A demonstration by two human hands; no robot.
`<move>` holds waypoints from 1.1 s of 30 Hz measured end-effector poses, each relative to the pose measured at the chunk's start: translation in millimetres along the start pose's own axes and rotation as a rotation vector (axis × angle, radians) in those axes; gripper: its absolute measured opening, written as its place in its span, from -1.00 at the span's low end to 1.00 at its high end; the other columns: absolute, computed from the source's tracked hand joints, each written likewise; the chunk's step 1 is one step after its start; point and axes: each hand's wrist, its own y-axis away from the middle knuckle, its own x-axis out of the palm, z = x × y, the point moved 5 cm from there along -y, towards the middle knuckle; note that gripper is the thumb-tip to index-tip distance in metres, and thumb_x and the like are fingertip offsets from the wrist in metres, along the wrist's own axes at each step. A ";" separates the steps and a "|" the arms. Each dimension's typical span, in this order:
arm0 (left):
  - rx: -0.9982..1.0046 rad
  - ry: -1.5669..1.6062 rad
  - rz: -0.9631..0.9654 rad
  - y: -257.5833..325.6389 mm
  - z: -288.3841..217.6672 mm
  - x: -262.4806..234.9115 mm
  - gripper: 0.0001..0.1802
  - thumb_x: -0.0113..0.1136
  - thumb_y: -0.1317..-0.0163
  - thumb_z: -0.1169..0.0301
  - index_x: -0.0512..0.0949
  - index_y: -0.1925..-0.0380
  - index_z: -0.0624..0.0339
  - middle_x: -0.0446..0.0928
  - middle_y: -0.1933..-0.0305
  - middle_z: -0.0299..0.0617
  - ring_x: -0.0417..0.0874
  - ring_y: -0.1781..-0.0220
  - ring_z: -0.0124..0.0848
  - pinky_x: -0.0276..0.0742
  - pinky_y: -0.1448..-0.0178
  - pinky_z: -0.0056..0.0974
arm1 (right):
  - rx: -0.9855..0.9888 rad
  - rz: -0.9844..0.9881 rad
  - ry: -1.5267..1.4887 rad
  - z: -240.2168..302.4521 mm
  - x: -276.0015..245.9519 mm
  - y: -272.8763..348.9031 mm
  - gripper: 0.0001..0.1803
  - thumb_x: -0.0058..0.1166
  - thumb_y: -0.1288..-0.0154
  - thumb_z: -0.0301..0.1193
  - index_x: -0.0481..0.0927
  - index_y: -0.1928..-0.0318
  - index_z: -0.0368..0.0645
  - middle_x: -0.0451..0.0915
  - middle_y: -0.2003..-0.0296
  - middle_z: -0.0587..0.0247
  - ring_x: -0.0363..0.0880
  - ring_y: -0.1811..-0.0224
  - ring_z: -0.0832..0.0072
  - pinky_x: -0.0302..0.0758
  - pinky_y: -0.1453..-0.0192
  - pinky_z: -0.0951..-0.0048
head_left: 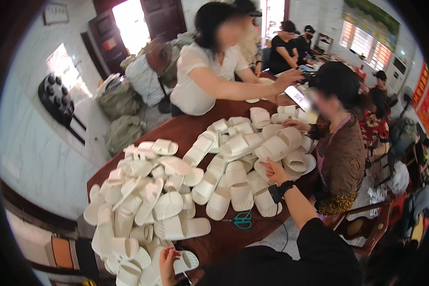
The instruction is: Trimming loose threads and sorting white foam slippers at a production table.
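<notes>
Head view, looking down over a dark red-brown tabletop heaped with white slide sandals. The person's right hand reaches out over the far heap, a black wrist strap just behind it on the forearm, sleeve dark. Its fingers are loosely curled with the fingertips resting on a white sandal in the far pile; they look narrow and partly closed, but whether they actually grip a sandal or only touch it I cannot tell. That sandal lies just below and toward the person from the fingers, its long axis running roughly toward the person, strap end farther away.

The left hand sits low at the near edge of the tabletop, fingers pointing up and slightly spread, touching another white sandal that lies just to its right, toe end toward the tabletop's middle. Whether it is clamped on it cannot be made out. Just left of that hand rises the near pile of sandals, tumbled at all angles. The left hand is the nearer one to this heap; the right is nearer the far one.

Between the two heaps, on bare wood, lie green-handled scissors, closer to the right forearm than to the left hand.

Across the tabletop a person in a white top leans in, and a seated person in a brown top has a hand on the far sandals beside a phone. Others work farther back.
</notes>
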 end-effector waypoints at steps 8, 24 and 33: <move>0.118 -0.144 0.049 14.2 -41.4 25.5 -0.67 0.14 -0.23 0.45 0.39 0.01 0.24 0.54 0.25 -0.23 0.54 0.18 -0.48 0.41 0.10 -0.41 | -0.168 0.691 1.334 -93.2 91.7 124.0 -0.68 -0.28 -0.30 -0.26 0.56 0.25 -0.10 0.43 0.51 0.40 0.34 0.49 0.64 0.34 0.37 0.54; -0.055 0.107 0.425 55.5 -91.4 63.9 -0.84 0.04 -0.33 0.38 0.49 0.16 0.19 0.35 0.56 -0.43 0.30 0.54 -0.68 0.21 0.49 -0.55 | -0.020 1.240 1.209 -156.2 256.1 293.2 -0.74 -0.20 -0.44 -0.32 0.45 0.33 -0.22 0.38 0.53 0.36 0.36 0.46 0.62 0.35 0.34 0.54; 0.506 0.774 -0.266 105.5 -99.8 -72.4 -0.69 -0.02 -0.35 0.21 0.39 0.49 0.19 0.08 0.66 -0.42 0.03 0.64 -0.56 -0.01 0.50 -0.38 | 0.230 1.029 1.079 -154.4 206.1 238.8 -0.75 -0.21 -0.45 -0.33 0.41 0.35 -0.20 0.25 0.55 0.52 0.13 0.52 0.74 0.13 0.46 0.69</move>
